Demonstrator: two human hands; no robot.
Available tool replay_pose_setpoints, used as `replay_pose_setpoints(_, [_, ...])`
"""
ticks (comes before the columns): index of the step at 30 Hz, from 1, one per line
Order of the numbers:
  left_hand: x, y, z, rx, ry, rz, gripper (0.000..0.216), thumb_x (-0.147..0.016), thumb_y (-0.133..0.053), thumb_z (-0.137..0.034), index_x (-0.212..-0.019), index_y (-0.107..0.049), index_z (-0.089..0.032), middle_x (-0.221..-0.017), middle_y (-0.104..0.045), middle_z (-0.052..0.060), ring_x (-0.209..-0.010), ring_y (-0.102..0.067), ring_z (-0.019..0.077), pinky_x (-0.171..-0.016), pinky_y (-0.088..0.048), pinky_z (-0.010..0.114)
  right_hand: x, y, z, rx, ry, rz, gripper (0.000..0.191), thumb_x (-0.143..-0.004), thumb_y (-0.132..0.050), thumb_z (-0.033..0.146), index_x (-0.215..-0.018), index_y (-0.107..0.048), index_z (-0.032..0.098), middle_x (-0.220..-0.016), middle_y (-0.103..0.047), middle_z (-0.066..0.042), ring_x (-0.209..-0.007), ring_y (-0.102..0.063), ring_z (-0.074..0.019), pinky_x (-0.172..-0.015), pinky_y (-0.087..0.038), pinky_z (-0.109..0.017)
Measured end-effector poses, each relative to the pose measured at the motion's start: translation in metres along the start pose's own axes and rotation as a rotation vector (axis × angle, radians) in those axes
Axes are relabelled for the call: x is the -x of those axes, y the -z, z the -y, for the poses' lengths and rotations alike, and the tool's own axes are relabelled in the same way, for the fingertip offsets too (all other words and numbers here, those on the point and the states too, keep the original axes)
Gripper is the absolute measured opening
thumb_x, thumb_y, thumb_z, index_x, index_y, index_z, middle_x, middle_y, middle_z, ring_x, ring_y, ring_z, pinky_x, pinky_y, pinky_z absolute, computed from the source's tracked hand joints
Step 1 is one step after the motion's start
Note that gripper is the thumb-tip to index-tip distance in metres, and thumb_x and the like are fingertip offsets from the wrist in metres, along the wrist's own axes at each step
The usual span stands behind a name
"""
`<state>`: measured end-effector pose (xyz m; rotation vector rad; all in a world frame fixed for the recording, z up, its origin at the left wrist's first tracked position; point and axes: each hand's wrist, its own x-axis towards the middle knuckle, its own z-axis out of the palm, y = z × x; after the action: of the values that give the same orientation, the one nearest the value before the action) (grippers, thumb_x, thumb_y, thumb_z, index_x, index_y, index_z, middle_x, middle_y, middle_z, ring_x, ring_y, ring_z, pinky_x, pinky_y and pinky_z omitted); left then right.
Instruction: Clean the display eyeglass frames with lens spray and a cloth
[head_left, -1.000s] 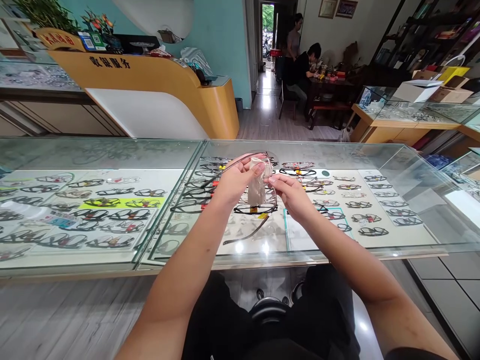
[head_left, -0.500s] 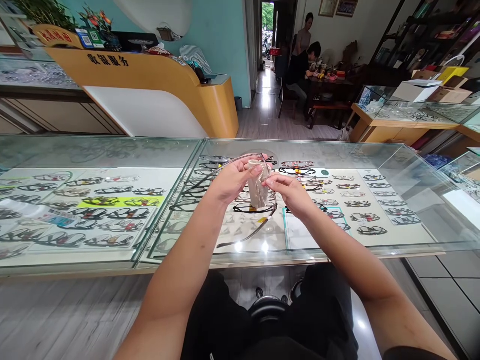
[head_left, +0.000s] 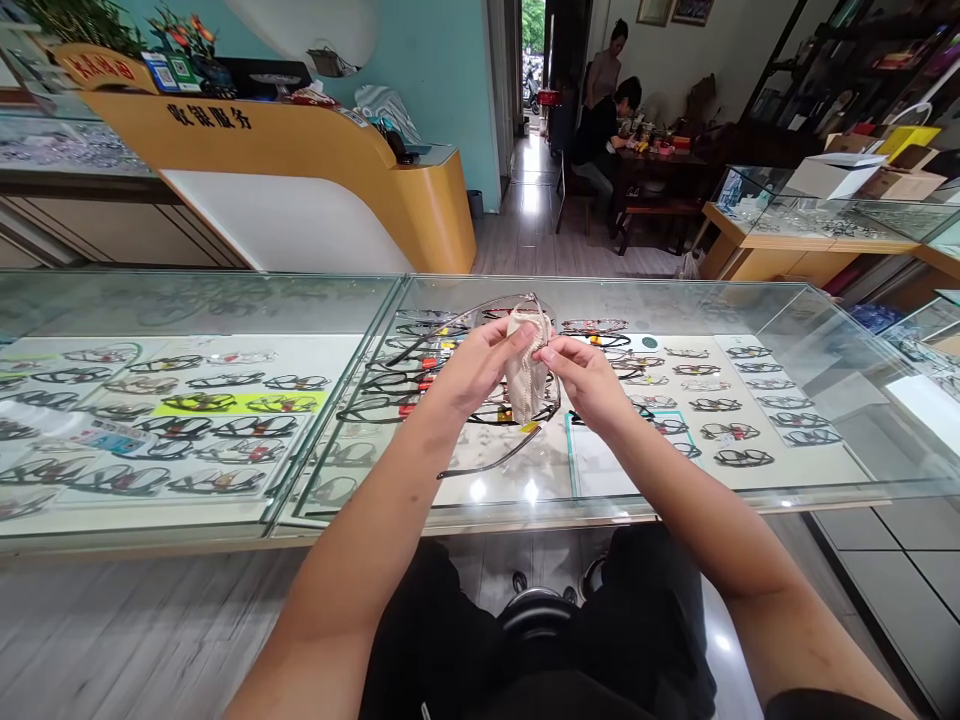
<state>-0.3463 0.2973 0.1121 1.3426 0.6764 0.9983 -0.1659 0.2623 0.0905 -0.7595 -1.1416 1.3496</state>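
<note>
Over the counter's (head_left: 675, 500) middle, the left hand (head_left: 480, 365) pinches a cloth (head_left: 525, 385) around glasses (head_left: 487, 457) gripped by the right hand (head_left: 589, 385); wiping seems midway.

A long glass display case (head_left: 675, 298) is stretching across the view, and rows of eyeglass frames (head_left: 739, 408) are lying on pale trays beneath its top, some sitting on a yellow strip (head_left: 244, 404). Beyond it, a curved orange counter (head_left: 322, 155) is standing against the teal wall, carrying a green plant (head_left: 82, 20) and flowers (head_left: 184, 32). Further back, by the open doorway (head_left: 532, 45), one person (head_left: 600, 135) is sitting at a dark table (head_left: 664, 168) while another person (head_left: 606, 65) is standing just behind. To the right, a white box (head_left: 832, 176) and a yellow box (head_left: 909, 140) are resting on a second glass case (head_left: 810, 228).
</note>
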Motion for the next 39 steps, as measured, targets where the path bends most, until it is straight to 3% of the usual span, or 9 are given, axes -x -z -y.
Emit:
replay_pose_setpoints(6, [-0.003,0.0,0.006,0.047,0.038,-0.026,0.053,-0.084,-0.092,-0.067,-0.095,-0.079,-0.017,-0.083,-0.071,0.004,-0.068,-0.063,0.0149,-0.067,-0.051,0.028,0.0,0.0,0.003,0.019,-0.005,-0.007,0.041,-0.073,-0.098,0.064,-0.081,-0.084,0.026,-0.092,-0.074,-0.002,-0.094,-0.06,-0.0206,-0.093,-0.047,-0.035])
replay_pose_setpoints(16, [-0.002,0.009,-0.007,0.102,0.037,0.007,0.053,-0.08,-0.098,-0.059,-0.107,-0.085,-0.016,-0.109,-0.082,0.011,-0.092,-0.073,0.0219,-0.081,-0.056,0.032,0.002,0.001,0.012,0.046,-0.079,0.042,0.041,-0.072,-0.096,0.064,-0.079,-0.084,0.026,-0.093,-0.073,-0.004,-0.102,-0.061,-0.0242,-0.099,-0.045,-0.037])
replay_pose_setpoints(20, [-0.003,0.015,-0.006,0.069,0.017,0.003,0.051,-0.074,-0.104,-0.051,-0.106,-0.085,-0.017,-0.103,-0.081,0.008,-0.092,-0.072,0.0204,-0.086,-0.056,0.032,0.001,0.002,0.013,0.031,-0.103,0.052,0.039,-0.072,-0.096,0.06,-0.078,-0.083,0.025,-0.091,-0.072,-0.002,-0.095,-0.06,-0.0212,-0.093,-0.045,-0.036])
replay_pose_setpoints(25, [-0.005,0.015,-0.003,-0.017,-0.022,0.026,0.051,-0.067,-0.106,-0.046,-0.102,-0.082,-0.017,-0.094,-0.08,0.006,-0.085,-0.071,0.0198,-0.081,-0.054,0.03,-0.001,0.006,0.01,0.004,-0.176,0.078,0.041,-0.069,-0.099,0.059,-0.077,-0.081,0.023,-0.088,-0.071,-0.002,-0.086,-0.058,-0.0188,-0.086,-0.046,-0.035])
replay_pose_setpoints(29, [-0.004,0.006,0.0,-0.098,-0.095,-0.069,0.05,-0.066,-0.105,-0.051,-0.093,-0.08,-0.017,-0.083,-0.077,0.003,-0.074,-0.066,0.018,-0.071,-0.051,0.028,-0.001,0.006,0.009,-0.015,-0.184,0.084,0.041,-0.068,-0.1,0.058,-0.077,-0.081,0.022,-0.089,-0.071,-0.003,-0.086,-0.06,-0.0189,-0.085,-0.047,-0.036])
replay_pose_setpoints(35, [-0.004,-0.005,0.005,-0.172,-0.198,-0.253,0.058,-0.085,-0.088,-0.073,-0.077,-0.073,-0.017,-0.07,-0.065,0.002,-0.063,-0.053,0.0144,-0.06,-0.04,0.029,-0.002,0.004,0.012,-0.024,-0.209,0.078,0.041,-0.069,-0.098,0.059,-0.077,-0.082,0.022,-0.085,-0.069,-0.002,-0.083,-0.058,-0.0182,-0.079,-0.047,-0.034])
replay_pose_setpoints(39, [-0.004,-0.001,0.0,-0.106,-0.175,-0.129,0.055,-0.088,-0.086,-0.071,-0.086,-0.076,-0.017,-0.087,-0.077,0.008,-0.079,-0.068,0.0199,-0.071,-0.053,0.03,-0.005,0.006,0.016,-0.012,-0.16,0.037,0.038,-0.07,-0.097,0.055,-0.073,-0.082,0.02,-0.092,-0.07,-0.003,-0.082,-0.059,-0.0162,-0.079,-0.047,-0.033])
